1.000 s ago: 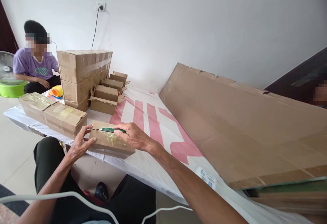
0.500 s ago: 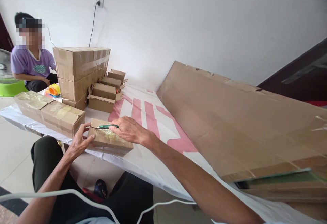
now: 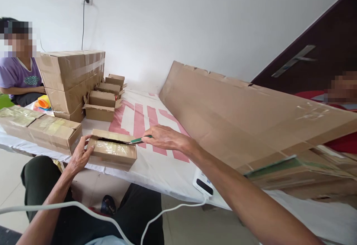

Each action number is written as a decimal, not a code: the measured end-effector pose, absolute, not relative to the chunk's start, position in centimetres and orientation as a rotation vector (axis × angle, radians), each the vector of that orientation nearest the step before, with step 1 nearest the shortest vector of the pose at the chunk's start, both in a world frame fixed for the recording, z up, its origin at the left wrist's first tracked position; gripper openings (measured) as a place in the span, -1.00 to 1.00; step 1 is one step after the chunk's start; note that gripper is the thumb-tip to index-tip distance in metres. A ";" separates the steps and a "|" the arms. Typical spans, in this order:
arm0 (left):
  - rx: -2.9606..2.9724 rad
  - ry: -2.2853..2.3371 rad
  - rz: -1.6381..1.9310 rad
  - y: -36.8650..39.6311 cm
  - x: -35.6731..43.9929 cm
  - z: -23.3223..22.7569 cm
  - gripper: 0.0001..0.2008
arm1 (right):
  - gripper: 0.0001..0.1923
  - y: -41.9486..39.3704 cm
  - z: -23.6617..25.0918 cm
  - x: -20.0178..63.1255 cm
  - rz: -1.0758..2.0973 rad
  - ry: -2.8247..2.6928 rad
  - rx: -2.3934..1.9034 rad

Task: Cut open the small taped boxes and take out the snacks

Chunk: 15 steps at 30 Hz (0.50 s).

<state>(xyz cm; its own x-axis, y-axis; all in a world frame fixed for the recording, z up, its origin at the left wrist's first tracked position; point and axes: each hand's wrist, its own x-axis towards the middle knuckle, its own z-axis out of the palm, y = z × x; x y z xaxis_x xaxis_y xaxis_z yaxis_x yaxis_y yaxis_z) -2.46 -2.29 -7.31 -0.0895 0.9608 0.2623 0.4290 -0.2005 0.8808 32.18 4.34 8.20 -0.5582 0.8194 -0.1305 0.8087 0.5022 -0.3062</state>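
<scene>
A small cardboard box (image 3: 111, 158) with clear tape on its top lies in front of me at the table's near edge. A dark slit runs along its top, and the far flap stands slightly raised. My left hand (image 3: 80, 156) grips the box's left end, thumb on top and fingers round the far corner. In my right hand (image 3: 164, 137) is a green-handled craft knife (image 3: 141, 140), its thin blade at the slit's right end. Left of my left hand sit two taped boxes (image 3: 55, 131) end to end.
Stacked taped boxes (image 3: 71, 73) stand at the back left, beside several open small boxes (image 3: 100, 114). A large cardboard sheet (image 3: 237, 118) leans along the right. A white device (image 3: 203, 183) with a cable lies near my right forearm. A person in purple (image 3: 21, 75) sits at left.
My right hand has drawn the knife rightward along the box top, and a slit now gapes there. My left hand still holds the left end. The view has turned right.
</scene>
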 end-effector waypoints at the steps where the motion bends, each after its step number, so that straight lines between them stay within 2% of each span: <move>1: 1.657 1.521 1.268 -2.1 -2.5 -7.4 -0.45 | -0.61 4.6 7.8 33.6 0.588 -2.638 -1.421; 5: 1.670 1.554 1.241 -1.3 -3.3 -7.3 -0.39 | -0.59 5.2 3.9 37.7 0.667 -2.295 -1.302; 10: 1.661 1.448 1.157 0.1 -4.5 -5.9 -0.29 | -0.71 5.3 -7.4 39.6 0.519 -2.029 -1.579; 13: 1.705 1.383 1.102 0.6 -5.0 -4.8 -0.32 | -0.75 5.1 -13.6 40.3 0.392 -1.999 -1.681; 15: 1.742 1.374 1.110 0.6 -5.2 -4.2 -0.37 | -0.76 5.1 -15.9 40.6 0.332 -1.997 -1.732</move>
<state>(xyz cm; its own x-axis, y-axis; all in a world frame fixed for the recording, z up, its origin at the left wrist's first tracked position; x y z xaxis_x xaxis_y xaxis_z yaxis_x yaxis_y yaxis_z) -5.18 0.55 -4.18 0.0928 0.9706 0.2221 0.4214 -0.2404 0.8744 40.60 5.07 -15.88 -0.0904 0.9774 0.1910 0.8630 0.1726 -0.4747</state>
